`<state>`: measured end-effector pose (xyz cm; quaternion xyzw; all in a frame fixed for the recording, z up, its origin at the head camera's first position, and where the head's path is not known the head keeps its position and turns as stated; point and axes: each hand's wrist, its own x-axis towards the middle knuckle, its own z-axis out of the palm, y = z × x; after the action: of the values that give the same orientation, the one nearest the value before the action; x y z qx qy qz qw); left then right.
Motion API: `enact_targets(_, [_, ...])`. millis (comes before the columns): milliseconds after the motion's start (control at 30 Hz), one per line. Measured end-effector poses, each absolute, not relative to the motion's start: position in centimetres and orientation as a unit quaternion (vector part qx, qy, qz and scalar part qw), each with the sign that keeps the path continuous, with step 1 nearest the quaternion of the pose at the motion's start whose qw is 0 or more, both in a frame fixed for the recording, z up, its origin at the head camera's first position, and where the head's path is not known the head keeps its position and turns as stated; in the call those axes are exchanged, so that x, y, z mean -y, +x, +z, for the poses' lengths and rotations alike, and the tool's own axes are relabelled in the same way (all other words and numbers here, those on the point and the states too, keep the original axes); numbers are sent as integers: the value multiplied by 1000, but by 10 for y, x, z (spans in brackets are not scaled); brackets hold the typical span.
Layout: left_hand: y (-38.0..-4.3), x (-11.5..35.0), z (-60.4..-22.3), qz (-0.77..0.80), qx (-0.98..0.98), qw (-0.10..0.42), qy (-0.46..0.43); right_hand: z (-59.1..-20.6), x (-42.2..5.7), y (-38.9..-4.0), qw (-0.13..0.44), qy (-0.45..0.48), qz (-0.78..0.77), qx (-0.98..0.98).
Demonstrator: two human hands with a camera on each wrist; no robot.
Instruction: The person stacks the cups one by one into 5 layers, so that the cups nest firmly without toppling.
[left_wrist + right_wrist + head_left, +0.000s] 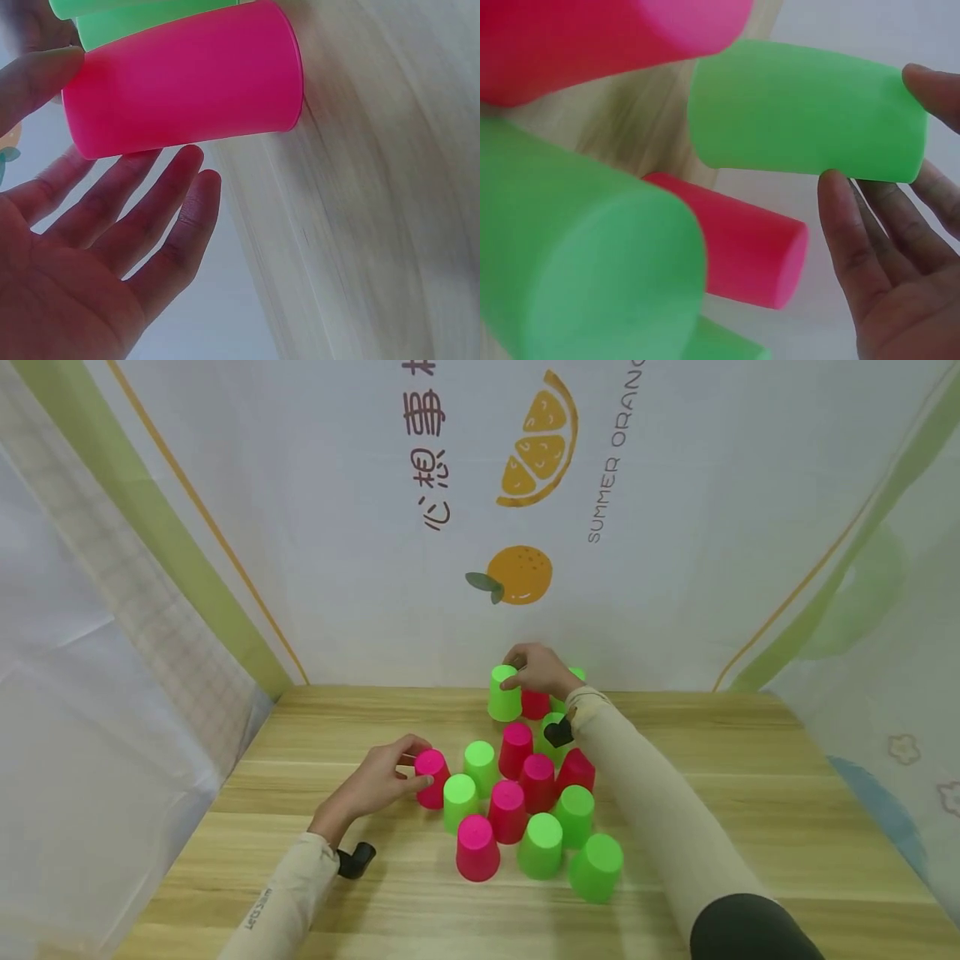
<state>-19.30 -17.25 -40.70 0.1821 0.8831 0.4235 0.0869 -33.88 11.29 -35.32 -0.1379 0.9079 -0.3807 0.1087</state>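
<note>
Upside-down pink and green plastic cups stand close together on a wooden table. At the group's left side my left hand [382, 777] pinches a pink cup [187, 82] between thumb and fingers, near its closed end. My right hand [542, 670] reaches to the far side and holds a green cup [802, 112] the same way, thumb on one side and fingers on the other. Whether either held cup touches the wood is hard to tell. Beside the right hand's cup is a pink cup [754, 244], partly covered by that hand in the head view.
Nearest the front are a pink cup [477, 849] and a green cup [596, 868]. Several more cups fill the middle, some partly behind the right forearm. The wooden table [315, 735] ends at a white printed cloth [360, 610]; cloth also hangs at both sides.
</note>
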Motion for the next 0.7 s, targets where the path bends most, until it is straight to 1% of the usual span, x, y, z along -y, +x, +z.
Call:
enact_targets(200, [-193,174,-407,426,-880,88,190,-361,-109,-346,114,-134,-366,-914])
enact_targets(367, [-192,175,-409,429,-880,83,189,-361,-104,-344,108,-142,-346,-921])
enact_targets(700, [-196,173,-409,428,-881,87,183,-367,-99,-346,73,-133,-302,-941])
